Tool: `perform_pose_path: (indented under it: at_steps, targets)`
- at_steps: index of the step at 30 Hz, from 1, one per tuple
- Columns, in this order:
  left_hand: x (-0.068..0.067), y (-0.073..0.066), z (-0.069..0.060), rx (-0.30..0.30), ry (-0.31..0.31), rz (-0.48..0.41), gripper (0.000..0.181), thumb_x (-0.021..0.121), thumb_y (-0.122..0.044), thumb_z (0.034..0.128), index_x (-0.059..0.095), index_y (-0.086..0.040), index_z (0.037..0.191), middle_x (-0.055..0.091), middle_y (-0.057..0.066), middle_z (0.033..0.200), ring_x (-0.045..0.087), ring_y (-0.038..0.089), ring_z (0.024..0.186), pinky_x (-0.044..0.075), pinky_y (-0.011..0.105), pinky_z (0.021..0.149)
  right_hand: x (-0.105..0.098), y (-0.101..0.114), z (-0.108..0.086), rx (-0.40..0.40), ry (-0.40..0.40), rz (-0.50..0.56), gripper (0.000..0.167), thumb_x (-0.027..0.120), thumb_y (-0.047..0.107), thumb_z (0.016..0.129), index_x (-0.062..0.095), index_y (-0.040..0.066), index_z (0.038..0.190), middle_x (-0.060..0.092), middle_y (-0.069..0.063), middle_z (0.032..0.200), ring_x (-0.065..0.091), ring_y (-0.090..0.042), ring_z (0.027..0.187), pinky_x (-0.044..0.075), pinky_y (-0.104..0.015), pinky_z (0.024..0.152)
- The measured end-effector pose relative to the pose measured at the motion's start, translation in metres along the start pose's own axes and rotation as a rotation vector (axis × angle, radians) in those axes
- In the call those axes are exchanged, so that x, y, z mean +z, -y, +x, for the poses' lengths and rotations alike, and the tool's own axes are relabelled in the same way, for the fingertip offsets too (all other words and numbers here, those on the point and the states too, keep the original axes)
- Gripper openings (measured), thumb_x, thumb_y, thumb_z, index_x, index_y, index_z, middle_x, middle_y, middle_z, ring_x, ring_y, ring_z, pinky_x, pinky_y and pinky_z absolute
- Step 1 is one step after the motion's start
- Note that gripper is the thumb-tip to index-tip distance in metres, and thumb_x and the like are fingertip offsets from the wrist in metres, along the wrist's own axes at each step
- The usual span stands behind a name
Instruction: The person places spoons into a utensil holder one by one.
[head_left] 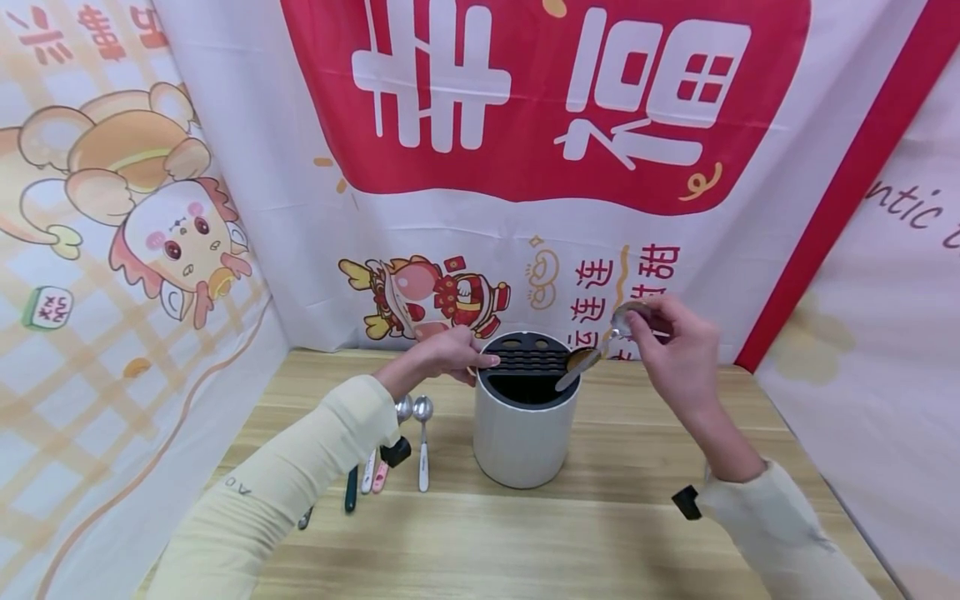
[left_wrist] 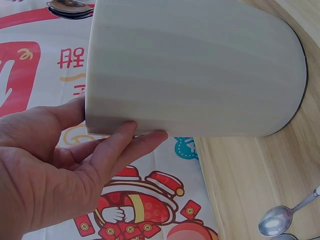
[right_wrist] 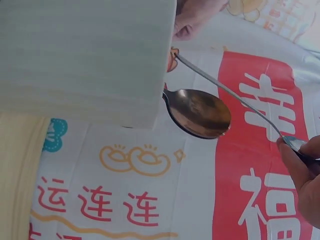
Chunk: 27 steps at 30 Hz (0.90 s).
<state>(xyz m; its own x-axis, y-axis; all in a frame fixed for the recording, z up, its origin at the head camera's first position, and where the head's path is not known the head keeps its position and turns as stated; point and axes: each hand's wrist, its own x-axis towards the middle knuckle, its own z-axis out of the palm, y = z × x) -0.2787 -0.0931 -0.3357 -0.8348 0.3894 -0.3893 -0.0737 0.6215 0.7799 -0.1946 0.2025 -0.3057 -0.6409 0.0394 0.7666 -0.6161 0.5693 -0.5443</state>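
Nearest, two pale sleeves are being cut off by the lower edge, one black block being worn at each cuff. The wooden worktop is being partly covered by them. On its left, one white-handled spoon is being shown whole; beside it, one spoon bowl is being partly hidden by the left cuff. Three more handles are being seen: one green handle, one whitish handle and one pink handle, their upper ends being covered. One metal end is being mostly hidden by the sleeve.

To the right of these, one white holder is being kept upright on the worktop. Its rim is being gripped by the left hand, thumb over the top, fingers against the wall. Over its front opening, one held spoon is being tilted handle-down, its bowl being pinched by the right hand; whether the handle's tip is inside cannot be told. At the holder's right edge, at least one brownish spoon is being lodged, bowl outward; the exact number is being obscured by overlap.

Farthest, one red panel is being cut off above on the back cloth.
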Motion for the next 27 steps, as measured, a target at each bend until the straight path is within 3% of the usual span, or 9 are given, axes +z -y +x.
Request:
perform_pose_path:
  at_steps: [3, 9, 16, 22, 27]
  targets:
    - [0.0, 0.0, 0.0, 0.002, 0.001, -0.002, 0.027, 0.064, -0.023, 0.0979, 0.075, 0.003, 0.097, 0.065, 0.001, 0.071, 0.062, 0.018, 0.073, 0.061, 0.037, 0.087, 0.008, -0.001, -0.003, -0.033, 0.016, -0.025, 0.01, 0.07, 0.0, 0.09, 0.071, -0.002, 0.1, 0.075, -0.017, 0.094, 0.065, 0.006, 0.081, 0.05, -0.002, 0.07]
    - [0.0, 0.002, 0.0, 0.007, 0.001, 0.0, 0.027, 0.064, -0.023, 0.0979, 0.075, 0.002, 0.095, 0.066, 0.002, 0.071, 0.063, 0.019, 0.074, 0.057, 0.044, 0.095, 0.025, -0.002, -0.01, -0.132, 0.073, -0.031, 0.01, 0.071, -0.005, 0.088, 0.07, -0.001, 0.097, 0.076, -0.016, 0.094, 0.075, -0.027, 0.081, 0.051, -0.003, 0.067]
    - [0.0, 0.0, -0.002, 0.001, 0.003, -0.003, 0.027, 0.065, -0.023, 0.0979, 0.075, 0.002, 0.095, 0.068, 0.003, 0.074, 0.065, 0.021, 0.077, 0.061, 0.035, 0.085, 0.04, -0.005, -0.023, -0.186, 0.118, -0.015, 0.015, 0.073, -0.006, 0.086, 0.072, 0.002, 0.098, 0.076, -0.013, 0.094, 0.075, -0.025, 0.079, 0.05, -0.001, 0.071]
    - [-0.001, 0.0, -0.003, -0.003, 0.001, -0.007, 0.027, 0.065, -0.023, 0.098, 0.075, 0.001, 0.093, 0.068, 0.003, 0.074, 0.064, 0.02, 0.075, 0.061, 0.028, 0.075, 0.048, -0.01, -0.033, -0.218, 0.165, -0.087, 0.017, 0.076, -0.004, 0.084, 0.073, 0.005, 0.097, 0.074, -0.008, 0.091, 0.071, -0.017, 0.08, 0.055, -0.01, 0.072]
    - [-0.001, 0.0, -0.003, -0.009, 0.005, -0.003, 0.027, 0.065, -0.024, 0.0977, 0.075, 0.001, 0.093, 0.068, 0.003, 0.073, 0.064, 0.02, 0.075, 0.061, 0.033, 0.081, 0.052, -0.014, -0.041, -0.236, 0.172, -0.126, 0.017, 0.077, -0.003, 0.083, 0.073, 0.006, 0.097, 0.071, -0.006, 0.091, 0.064, -0.015, 0.078, 0.056, -0.018, 0.066]
